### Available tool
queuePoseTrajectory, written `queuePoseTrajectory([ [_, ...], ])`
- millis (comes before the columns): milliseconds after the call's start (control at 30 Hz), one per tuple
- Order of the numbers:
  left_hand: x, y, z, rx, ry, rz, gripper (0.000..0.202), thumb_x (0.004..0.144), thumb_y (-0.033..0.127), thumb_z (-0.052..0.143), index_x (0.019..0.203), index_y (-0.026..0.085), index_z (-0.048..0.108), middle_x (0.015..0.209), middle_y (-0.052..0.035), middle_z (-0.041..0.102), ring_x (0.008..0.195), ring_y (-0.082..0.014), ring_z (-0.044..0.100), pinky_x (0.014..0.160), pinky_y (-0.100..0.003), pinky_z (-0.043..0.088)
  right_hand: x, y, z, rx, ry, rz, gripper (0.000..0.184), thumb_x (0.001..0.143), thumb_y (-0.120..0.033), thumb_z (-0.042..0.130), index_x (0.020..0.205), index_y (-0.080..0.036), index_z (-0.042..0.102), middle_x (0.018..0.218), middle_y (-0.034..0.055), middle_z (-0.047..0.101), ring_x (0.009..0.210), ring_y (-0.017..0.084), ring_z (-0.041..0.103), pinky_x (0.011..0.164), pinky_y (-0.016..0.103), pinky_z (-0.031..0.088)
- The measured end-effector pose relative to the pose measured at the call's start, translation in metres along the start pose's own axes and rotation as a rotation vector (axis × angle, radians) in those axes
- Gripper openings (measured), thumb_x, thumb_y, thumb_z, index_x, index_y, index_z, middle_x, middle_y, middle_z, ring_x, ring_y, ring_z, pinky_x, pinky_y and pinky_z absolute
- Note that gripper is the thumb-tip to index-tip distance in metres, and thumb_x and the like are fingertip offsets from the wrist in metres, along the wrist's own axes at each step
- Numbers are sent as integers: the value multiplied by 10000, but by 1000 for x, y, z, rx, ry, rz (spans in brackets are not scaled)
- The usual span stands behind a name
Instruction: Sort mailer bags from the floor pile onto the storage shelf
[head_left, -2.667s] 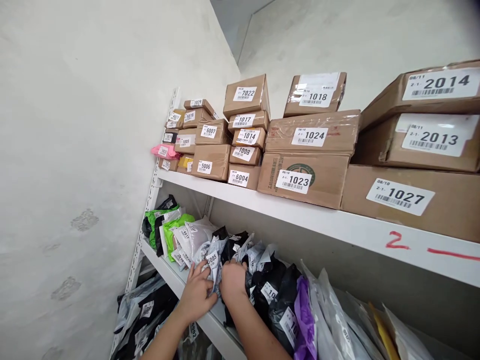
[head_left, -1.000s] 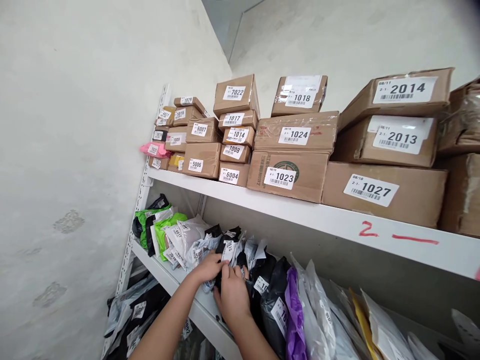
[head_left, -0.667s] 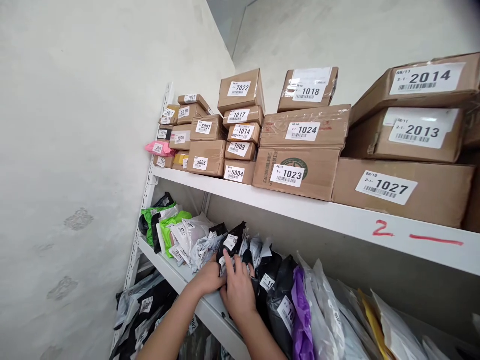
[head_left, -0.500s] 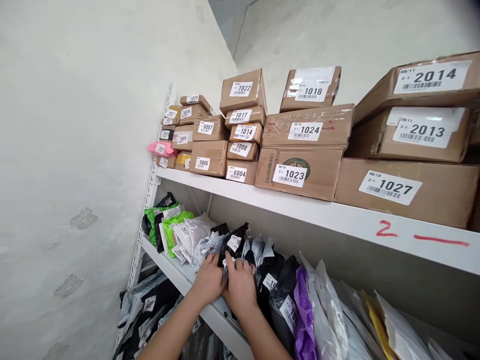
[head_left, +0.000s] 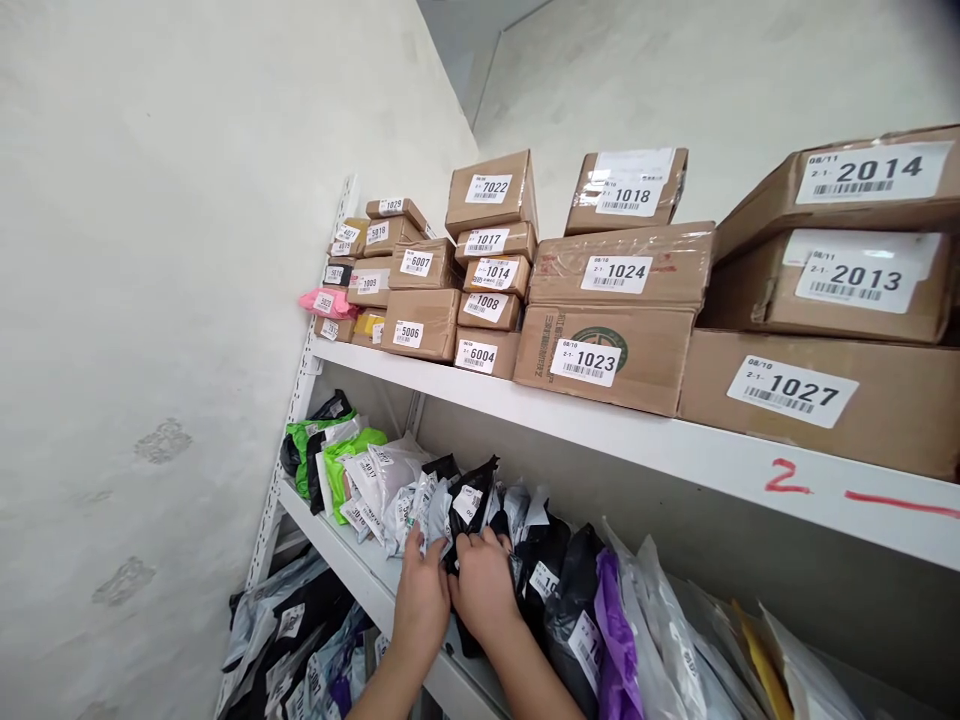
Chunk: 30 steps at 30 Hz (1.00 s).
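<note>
Both my hands reach into a row of labelled plastic mailer bags standing on the middle shelf (head_left: 352, 560). My left hand (head_left: 421, 598) presses its fingers against grey and white bags (head_left: 417, 505) on its left. My right hand (head_left: 484, 592) has its fingers curled on a black bag (head_left: 471, 500) with a white label. The two hands touch each other side by side. More black bags (head_left: 556, 580) and a purple bag (head_left: 613, 640) stand to the right of my right hand.
Green and white bags (head_left: 330, 460) fill the shelf's left end. The upper shelf (head_left: 675, 455) carries stacked numbered cardboard boxes (head_left: 615, 350), with a pink parcel (head_left: 326, 302) at its far left. More bags (head_left: 292, 630) lie below. A white wall (head_left: 150, 300) stands close on the left.
My hands have shifted slightly right along the row, and the black labelled bag now stands more upright between grey bags and the dark ones. The boxes have not moved.
</note>
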<state>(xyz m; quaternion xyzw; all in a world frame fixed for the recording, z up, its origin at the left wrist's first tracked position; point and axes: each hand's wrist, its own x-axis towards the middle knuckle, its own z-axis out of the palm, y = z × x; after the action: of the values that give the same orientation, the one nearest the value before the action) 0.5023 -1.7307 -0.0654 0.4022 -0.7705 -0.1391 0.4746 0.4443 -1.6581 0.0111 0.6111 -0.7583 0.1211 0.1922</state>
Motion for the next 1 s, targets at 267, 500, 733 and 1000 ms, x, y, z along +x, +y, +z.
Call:
queuePoseTrajectory([
  [267,8,-2,-14,-32,51,-155,440,752,47,487,1184,35,569,1233,-230,529,1179,-318,528,1035,-439,423,0,1,1,36,-37,7,298,747,-237,672,1013,-106,640,1037,164,691,1136,338,514,1011,500,339],
  [500,25,-21,-6,-370,33,-114,431,852,121,284,1110,124,630,1224,-135,645,1184,-224,569,1079,-402,399,2,4,5,78,-17,3,297,686,-165,691,977,-138,636,1033,127,702,1129,324,526,1032,498,321],
  [733,77,-13,-26,-282,-109,-13,461,718,7,459,1112,166,637,1154,-118,682,1063,-223,629,977,-318,438,3,6,14,105,-11,-15,268,681,-98,622,942,-154,638,993,116,713,1092,304,557,1046,511,295],
  [1000,63,-7,6,-422,134,-251,408,879,176,348,1226,92,547,1265,-183,621,1195,-235,574,1042,-380,425,4,4,9,112,-39,-10,279,684,-82,607,952,-152,641,1008,129,711,1100,303,559,1057,511,286],
])
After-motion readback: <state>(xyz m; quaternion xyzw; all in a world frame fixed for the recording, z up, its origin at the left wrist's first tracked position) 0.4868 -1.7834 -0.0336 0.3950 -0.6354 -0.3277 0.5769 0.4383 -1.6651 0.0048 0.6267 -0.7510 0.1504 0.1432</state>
